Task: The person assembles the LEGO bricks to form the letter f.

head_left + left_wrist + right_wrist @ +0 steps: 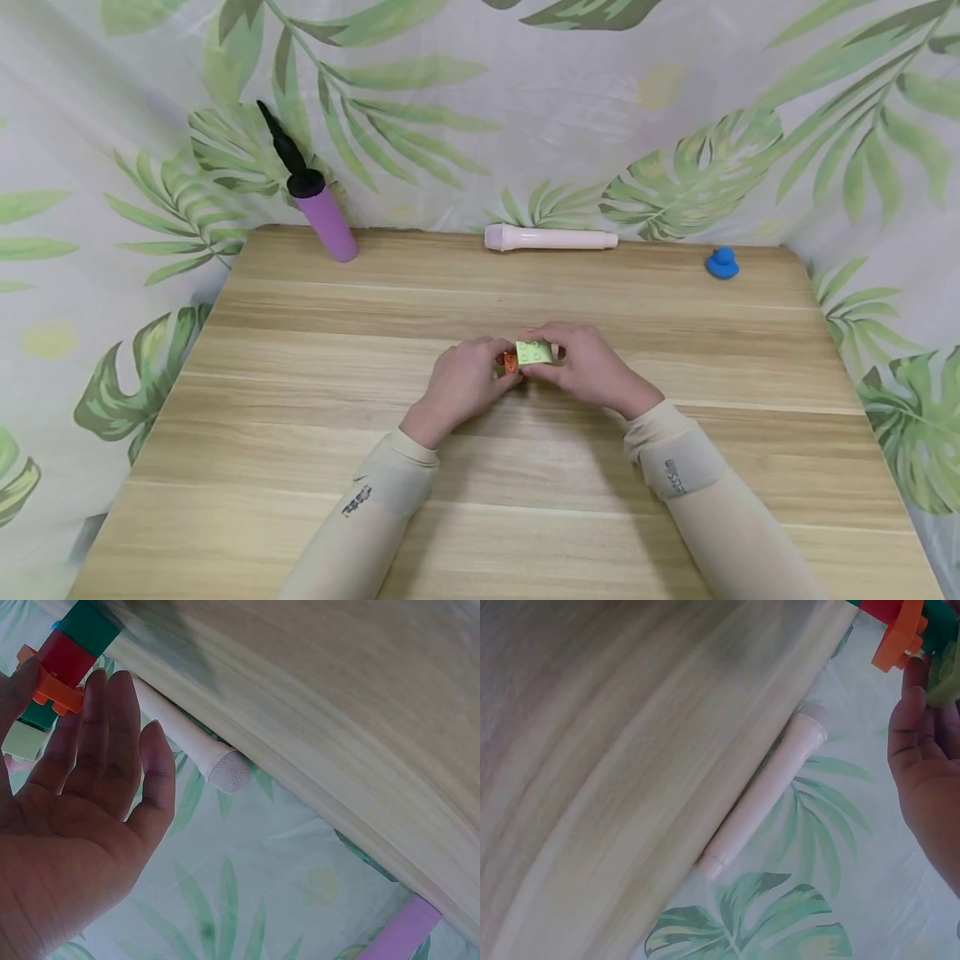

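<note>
A small stack of toy building bricks stands over the middle of the table, between the two hands. In the left wrist view it runs from a dark green brick [88, 630] through a red brick [66, 658] and an orange brick [60, 693] to another dark green brick and a light green brick [24, 741]. With thumb and fingertips the left hand [467, 379] pinches the stack at the orange brick. The right hand [588, 364] grips the light green brick [534, 352], studs facing up, between thumb and fingers. Fingers partly hide the lower bricks in the head view.
Along the back edge of the wooden table [300, 500] lie a purple pump [326, 218] with a black nozzle, a pale pink microphone [555, 239] and a blue rubber duck [722, 263]. A leaf-patterned cloth [562, 108] hangs behind.
</note>
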Motion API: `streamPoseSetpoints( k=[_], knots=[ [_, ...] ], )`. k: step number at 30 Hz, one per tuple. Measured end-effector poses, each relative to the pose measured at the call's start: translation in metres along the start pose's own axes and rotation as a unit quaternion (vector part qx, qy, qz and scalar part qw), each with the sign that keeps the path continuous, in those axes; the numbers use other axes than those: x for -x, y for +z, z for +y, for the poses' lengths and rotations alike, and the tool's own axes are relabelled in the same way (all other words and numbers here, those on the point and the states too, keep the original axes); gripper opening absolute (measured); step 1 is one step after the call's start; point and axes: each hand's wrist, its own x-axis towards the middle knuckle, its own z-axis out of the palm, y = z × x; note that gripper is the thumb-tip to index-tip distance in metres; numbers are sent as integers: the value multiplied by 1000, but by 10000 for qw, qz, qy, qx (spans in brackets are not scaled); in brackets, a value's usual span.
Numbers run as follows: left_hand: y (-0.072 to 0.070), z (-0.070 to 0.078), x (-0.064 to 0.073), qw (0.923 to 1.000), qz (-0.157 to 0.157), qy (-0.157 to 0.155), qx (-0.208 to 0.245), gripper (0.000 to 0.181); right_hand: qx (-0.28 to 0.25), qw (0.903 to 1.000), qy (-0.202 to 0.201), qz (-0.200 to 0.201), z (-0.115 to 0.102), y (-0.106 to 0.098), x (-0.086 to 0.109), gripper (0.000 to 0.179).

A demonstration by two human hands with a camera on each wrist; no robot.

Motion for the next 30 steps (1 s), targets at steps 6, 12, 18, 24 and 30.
streamPoseSetpoints(
  k=[6, 12, 18, 24, 30],
  knots=[
    [-2, 1, 0, 10000, 2, 16, 11, 41, 102, 9999, -36, -33, -1, -1, -1, 42],
    [-2, 1, 0, 10000, -41, -17, 29, 41, 137, 9998, -144, 1, 1, 0, -1, 42],
    [-2, 1, 0, 9999, -39, -33, 100, 41, 178, 9993, -298, 97, 3, 1, 0, 42],
    [-1, 0, 0, 9999, -37, -24, 158, 40, 276, 9986, -425, 120, 2, 0, 0, 42],
    [0, -1, 0, 9997, -23, 24, 233, 38, 675, 9957, -602, 179, 2, 0, 3, 47]
  ],
)
